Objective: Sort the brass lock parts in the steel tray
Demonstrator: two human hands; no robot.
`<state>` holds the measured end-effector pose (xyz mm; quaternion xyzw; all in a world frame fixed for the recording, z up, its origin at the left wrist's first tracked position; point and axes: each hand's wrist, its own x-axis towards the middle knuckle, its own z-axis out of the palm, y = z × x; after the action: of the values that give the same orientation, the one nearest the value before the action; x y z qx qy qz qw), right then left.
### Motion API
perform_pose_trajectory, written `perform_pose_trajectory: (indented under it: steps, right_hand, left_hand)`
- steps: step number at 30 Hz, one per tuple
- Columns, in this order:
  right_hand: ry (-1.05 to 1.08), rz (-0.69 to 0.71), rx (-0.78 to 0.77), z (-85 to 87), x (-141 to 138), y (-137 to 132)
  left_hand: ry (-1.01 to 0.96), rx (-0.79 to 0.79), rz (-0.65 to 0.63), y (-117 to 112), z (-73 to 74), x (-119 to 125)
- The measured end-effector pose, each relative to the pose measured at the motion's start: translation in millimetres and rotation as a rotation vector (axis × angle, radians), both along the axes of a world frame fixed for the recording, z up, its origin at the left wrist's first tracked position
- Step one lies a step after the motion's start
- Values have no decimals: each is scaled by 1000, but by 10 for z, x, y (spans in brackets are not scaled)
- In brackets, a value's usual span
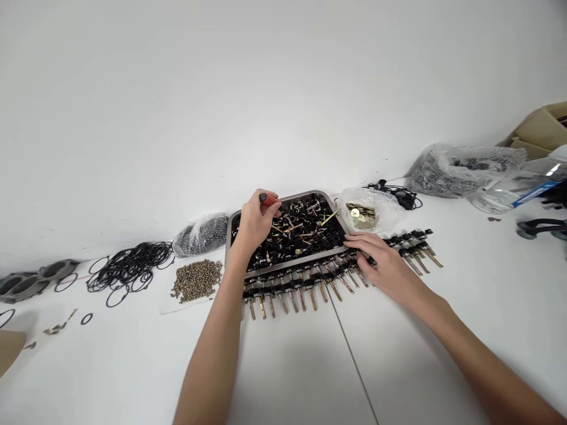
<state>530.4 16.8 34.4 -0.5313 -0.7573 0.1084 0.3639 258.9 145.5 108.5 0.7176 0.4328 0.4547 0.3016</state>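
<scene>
My left hand [256, 219] is closed around a screwdriver [269, 199] with a red handle and black end, over the left side of a metal tray [234, 230]. The screwdriver's tip is hidden. Black parts and brass-coloured strips [290, 227] fill the tray in a jumble. At the tray's right front corner is my right hand [381, 260], its thumb and fingers apart, fingertips by the rim. Beneath and beside it run rows of black fittings with metal stems [305, 289], laid side by side along the tray's front edge.
Left of the tray lie small brass pieces [197, 280], a bubble-wrapped bundle [201, 233], black rubber rings [130, 265] and grey metal castings [35, 280]. To the right are a plastic bag of metal discs [365, 212], a larger filled bag [460, 168] and a clear plastic container [496, 198].
</scene>
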Motion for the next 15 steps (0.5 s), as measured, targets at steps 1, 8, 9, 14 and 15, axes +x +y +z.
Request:
perform_pose_trajectory:
  steps: [1, 8, 9, 14, 15]
  right_hand:
    - [2, 1, 3, 1, 0, 2]
    - [11, -3, 3, 28, -60, -1]
    - [11, -4, 1, 32, -73, -5]
    - [8, -3, -16, 27, -69, -15]
    - [9, -2, -15, 21, -55, -14]
  left_hand:
    - [36, 3, 8, -4, 26, -25]
    - [134, 29, 40, -39, 175, -225]
    - [139, 29, 46, -49, 205, -259]
    - [199, 23, 115, -119, 378, -410]
    - [212, 14, 122, -132, 408, -435]
